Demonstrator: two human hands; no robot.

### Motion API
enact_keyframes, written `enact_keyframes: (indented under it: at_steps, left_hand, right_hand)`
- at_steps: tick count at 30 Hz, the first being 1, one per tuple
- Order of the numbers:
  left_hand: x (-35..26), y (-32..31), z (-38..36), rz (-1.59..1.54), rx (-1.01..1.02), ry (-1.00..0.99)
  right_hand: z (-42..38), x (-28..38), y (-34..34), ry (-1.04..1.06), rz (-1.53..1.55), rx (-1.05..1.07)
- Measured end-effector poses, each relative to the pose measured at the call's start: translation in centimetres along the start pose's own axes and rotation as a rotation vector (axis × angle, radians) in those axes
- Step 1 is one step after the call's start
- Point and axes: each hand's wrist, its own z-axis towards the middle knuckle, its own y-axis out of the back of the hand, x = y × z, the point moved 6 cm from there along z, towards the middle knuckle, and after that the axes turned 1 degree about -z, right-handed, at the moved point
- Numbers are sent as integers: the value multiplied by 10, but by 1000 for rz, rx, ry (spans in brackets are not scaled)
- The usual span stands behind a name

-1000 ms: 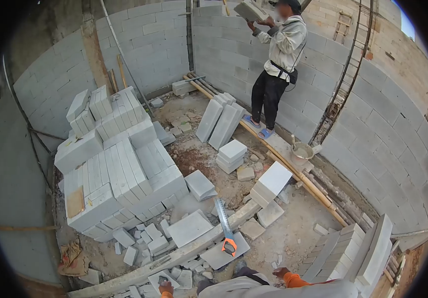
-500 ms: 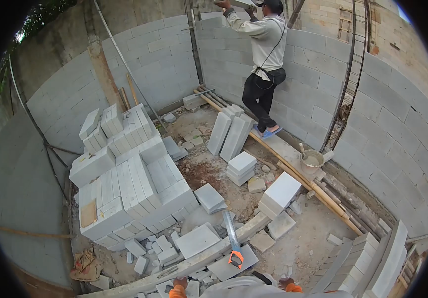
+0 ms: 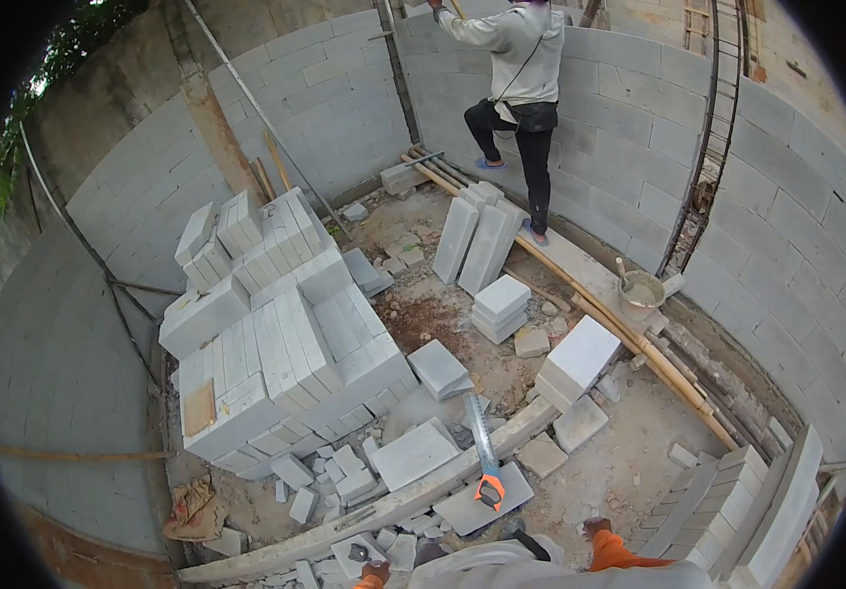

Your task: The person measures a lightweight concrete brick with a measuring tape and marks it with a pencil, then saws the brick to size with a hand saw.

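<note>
My left hand (image 3: 375, 570), at the bottom edge under an orange cuff, is curled close to a small dark round thing (image 3: 357, 553) that I cannot identify. Broken pale block pieces (image 3: 401, 552) lie beside it. My right hand (image 3: 597, 527) hangs over the dusty ground to the right of my body; its fingers are too small to read. Between and beyond my hands, a hand saw (image 3: 483, 442) with an orange and black handle rests across a flat block (image 3: 511, 498) and a long concrete beam (image 3: 516, 432).
A large stack of pale blocks (image 3: 281, 344) stands left. Another person (image 3: 526, 79) stands on a plank by the far wall. A mortar bucket (image 3: 641, 293) sits near bamboo poles (image 3: 678, 378). More blocks (image 3: 732, 501) line the right, and rubble (image 3: 344, 476) covers ground ahead.
The scene has shifted right and slightly up or down in places as my head moved. My right hand and sleeve show more. The other person has lifted one foot and no longer visibly holds a block.
</note>
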Motion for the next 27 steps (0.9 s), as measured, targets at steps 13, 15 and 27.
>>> enact_keyframes:
  at_steps: [13, 15, 27]
  left_hand:
    - [10, 50, 46, 17, 125, -37]
    - [-2, 67, 58, 130, 0, -123]
    - [-27, 99, 97, 262, -109, -331]
  right_hand:
    - [-89, 20, -101, 249, -539, -138]
    - [-97, -1, -112, 194, -426, -165]
    - [-134, -104, -143, 57, -200, 8]
